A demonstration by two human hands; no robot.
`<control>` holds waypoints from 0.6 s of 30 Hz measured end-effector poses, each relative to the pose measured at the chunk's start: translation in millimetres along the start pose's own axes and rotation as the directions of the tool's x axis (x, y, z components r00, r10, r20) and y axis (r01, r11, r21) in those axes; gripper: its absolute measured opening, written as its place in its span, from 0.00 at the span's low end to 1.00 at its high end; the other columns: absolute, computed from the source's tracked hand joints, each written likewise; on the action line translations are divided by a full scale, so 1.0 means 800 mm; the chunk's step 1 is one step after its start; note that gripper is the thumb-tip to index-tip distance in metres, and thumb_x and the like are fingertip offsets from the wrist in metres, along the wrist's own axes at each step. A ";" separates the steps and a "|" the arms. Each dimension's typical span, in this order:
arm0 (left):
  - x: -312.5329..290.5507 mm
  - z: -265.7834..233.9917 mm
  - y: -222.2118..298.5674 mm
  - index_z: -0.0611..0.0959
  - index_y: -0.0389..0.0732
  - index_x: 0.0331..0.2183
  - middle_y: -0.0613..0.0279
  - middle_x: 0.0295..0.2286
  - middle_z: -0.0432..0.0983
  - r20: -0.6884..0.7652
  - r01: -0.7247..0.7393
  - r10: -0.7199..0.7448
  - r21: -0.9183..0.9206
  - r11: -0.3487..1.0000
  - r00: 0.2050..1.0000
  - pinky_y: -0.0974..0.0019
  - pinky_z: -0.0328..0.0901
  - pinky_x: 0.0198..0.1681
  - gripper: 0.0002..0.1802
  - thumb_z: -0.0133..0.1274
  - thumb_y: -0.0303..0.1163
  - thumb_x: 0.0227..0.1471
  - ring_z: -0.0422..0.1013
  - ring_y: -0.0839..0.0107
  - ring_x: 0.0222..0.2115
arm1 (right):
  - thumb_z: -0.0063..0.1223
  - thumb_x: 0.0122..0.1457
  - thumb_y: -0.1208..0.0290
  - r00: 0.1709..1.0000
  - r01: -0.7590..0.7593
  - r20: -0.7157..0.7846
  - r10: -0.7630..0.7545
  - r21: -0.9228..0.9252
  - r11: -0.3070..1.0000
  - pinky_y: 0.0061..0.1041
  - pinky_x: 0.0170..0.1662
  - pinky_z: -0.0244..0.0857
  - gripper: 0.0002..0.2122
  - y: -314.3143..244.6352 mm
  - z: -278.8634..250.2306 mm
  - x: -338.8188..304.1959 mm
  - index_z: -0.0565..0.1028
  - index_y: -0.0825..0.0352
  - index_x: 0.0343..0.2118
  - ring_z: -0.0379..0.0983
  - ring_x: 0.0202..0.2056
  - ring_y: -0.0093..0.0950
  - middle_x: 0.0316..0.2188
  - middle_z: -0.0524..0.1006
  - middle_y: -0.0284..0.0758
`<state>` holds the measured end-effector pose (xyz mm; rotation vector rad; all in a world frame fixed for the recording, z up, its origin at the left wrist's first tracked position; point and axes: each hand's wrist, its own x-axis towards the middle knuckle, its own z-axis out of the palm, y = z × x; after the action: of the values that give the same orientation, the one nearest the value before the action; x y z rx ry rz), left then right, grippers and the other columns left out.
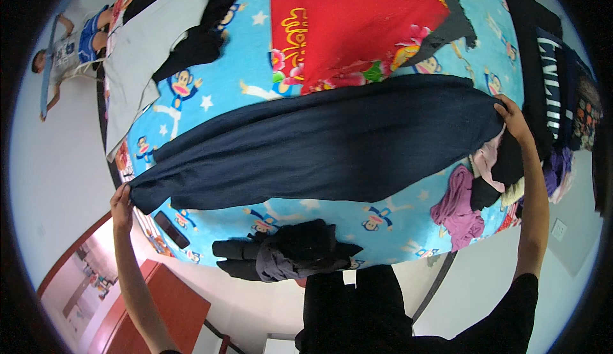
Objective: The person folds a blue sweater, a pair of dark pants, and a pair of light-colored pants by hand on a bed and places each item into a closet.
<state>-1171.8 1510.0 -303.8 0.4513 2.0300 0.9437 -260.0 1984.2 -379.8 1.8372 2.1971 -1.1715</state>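
A pair of dark navy trousers (319,140) lies stretched sideways across a blue patterned blanket (211,226). My left hand (121,206) pinches its narrow end, at the bed's left edge. At the wide end on the right, my right hand (513,116) grips the upper corner, fingers closed on the cloth. The cloth between my hands is spread long, with lengthwise creases. Just beyond it lies a red flowered cloth (357,28). On the near side rests a bundle of black and dark grey clothing (297,252), close to my legs.
A phone (172,229) lies near my left hand. Purple clothing (458,210) and a pink piece (488,162) are heaped near my right forearm. Light grey trousers (159,41) lie far left. Dark folded clothes (555,86) line the right side. Another person (73,47) holds a blue-grey strip.
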 end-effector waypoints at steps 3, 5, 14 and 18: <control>0.004 0.022 -0.009 0.78 0.46 0.43 0.69 0.35 0.72 -0.243 0.220 -0.174 0.176 0.960 0.954 0.59 0.62 0.39 0.20 0.55 0.43 0.50 0.66 0.73 0.40 | 0.48 0.60 0.68 0.994 0.058 -0.090 -0.067 -0.104 0.993 0.25 0.53 0.56 0.16 0.011 0.007 -0.001 0.69 0.71 0.47 0.65 0.48 0.30 0.45 0.71 0.40; 0.015 0.025 -0.018 0.75 0.52 0.45 0.73 0.37 0.71 -0.236 0.314 -0.268 0.185 0.931 0.934 0.64 0.63 0.36 0.18 0.53 0.44 0.52 0.65 0.74 0.39 | 0.48 0.60 0.68 1.000 0.016 -0.013 -0.018 -0.146 0.989 0.26 0.54 0.55 0.17 0.017 0.002 -0.002 0.68 0.70 0.49 0.64 0.51 0.32 0.48 0.69 0.41; 0.051 0.043 -0.147 0.67 0.29 0.46 0.51 0.33 0.74 -0.496 0.290 -0.158 0.201 0.936 0.854 0.63 0.65 0.36 0.37 0.63 0.44 0.43 0.70 0.62 0.32 | 0.45 0.62 0.68 1.000 0.001 -0.015 -0.001 -0.011 1.000 0.22 0.52 0.53 0.13 0.026 0.048 0.003 0.68 0.70 0.47 0.63 0.47 0.27 0.43 0.69 0.36; 0.038 0.130 -0.107 0.73 0.33 0.40 0.47 0.31 0.75 -0.427 0.299 -0.109 0.410 0.862 0.898 0.61 0.65 0.37 0.27 0.62 0.42 0.43 0.73 0.57 0.33 | 0.45 0.62 0.65 0.997 -0.072 0.005 0.072 -0.073 0.995 0.30 0.57 0.52 0.19 0.051 0.008 -0.015 0.65 0.69 0.53 0.60 0.55 0.34 0.52 0.66 0.42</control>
<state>-1103.6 1520.3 -423.6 0.2953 2.6286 0.4178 -224.2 1971.2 -399.2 1.8627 2.1205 -1.0696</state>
